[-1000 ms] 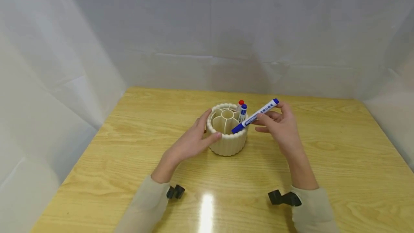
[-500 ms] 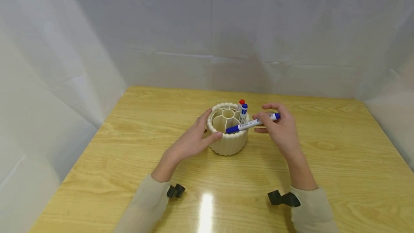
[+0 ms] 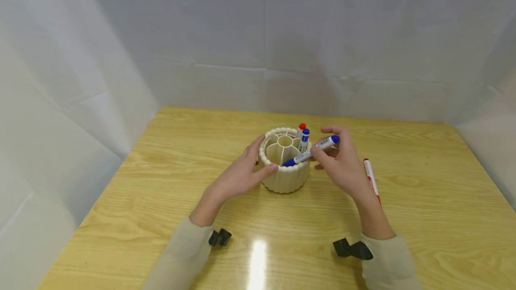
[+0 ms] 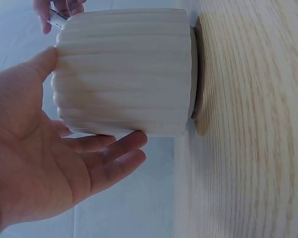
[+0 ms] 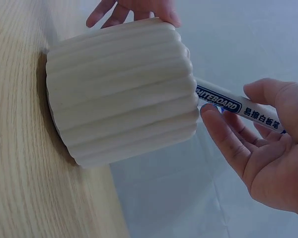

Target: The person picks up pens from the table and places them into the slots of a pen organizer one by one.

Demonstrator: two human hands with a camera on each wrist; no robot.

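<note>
A cream ribbed pen holder (image 3: 285, 178) with several compartments stands mid-table. A red-capped marker (image 3: 301, 127) and a blue-capped marker (image 3: 305, 134) stand in its far right compartment. My left hand (image 3: 251, 169) cups the holder's left side, thumb across the front and fingers round the back. My right hand (image 3: 328, 153) pinches a blue whiteboard marker (image 3: 310, 152), tilted, with its lower end just inside the holder's right rim. The left wrist view shows the holder (image 4: 124, 74) against my palm (image 4: 54, 163). In the right wrist view the marker (image 5: 228, 105) sits at the holder's (image 5: 119, 89) rim.
A red marker (image 3: 371, 177) lies on the wooden table (image 3: 423, 200) just right of my right hand. White sheeting walls the table at the back and on both sides. Black wrist mounts (image 3: 219, 237) sit on both sleeves.
My right hand moved left and dipped the blue marker's lower end over the rim into the holder. The red marker on the table came into sight. My left hand stayed put.
</note>
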